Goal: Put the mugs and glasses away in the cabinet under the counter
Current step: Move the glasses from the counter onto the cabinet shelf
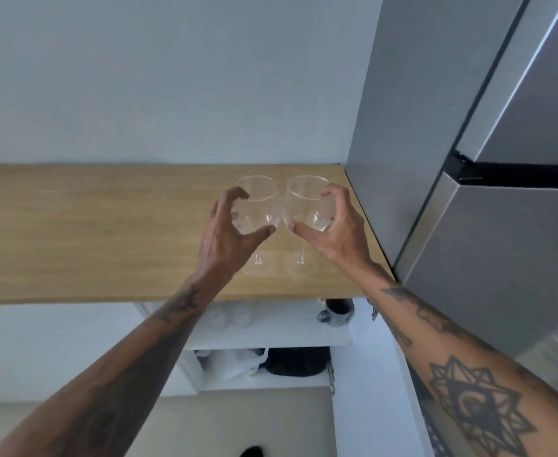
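Op: While both arms reach over the wooden counter (89,232), I log two stemmed wine glasses standing upright on it, side by side, bowls nearly touching, close to the fridge (488,258) that bounds the counter's far end.

Obs: Hands?

Op: Left hand (228,235) is curled round the bowl of the left glass (256,206), thumb on the near side, fingers on the far side. Right hand (333,232) wraps the right glass (304,199) likewise. Whether either grip presses the glass, I can't tell. Both bases look seated on the counter.

Obs: Cabinet?

Op: Below the counter's front edge, beside the fridge, the cabinet (271,339) stands open. Its upper shelf holds pale glassware, blurred, and a dark mug (335,313). Lower shelf: a white bag (234,362) and a dark bundle (295,361).
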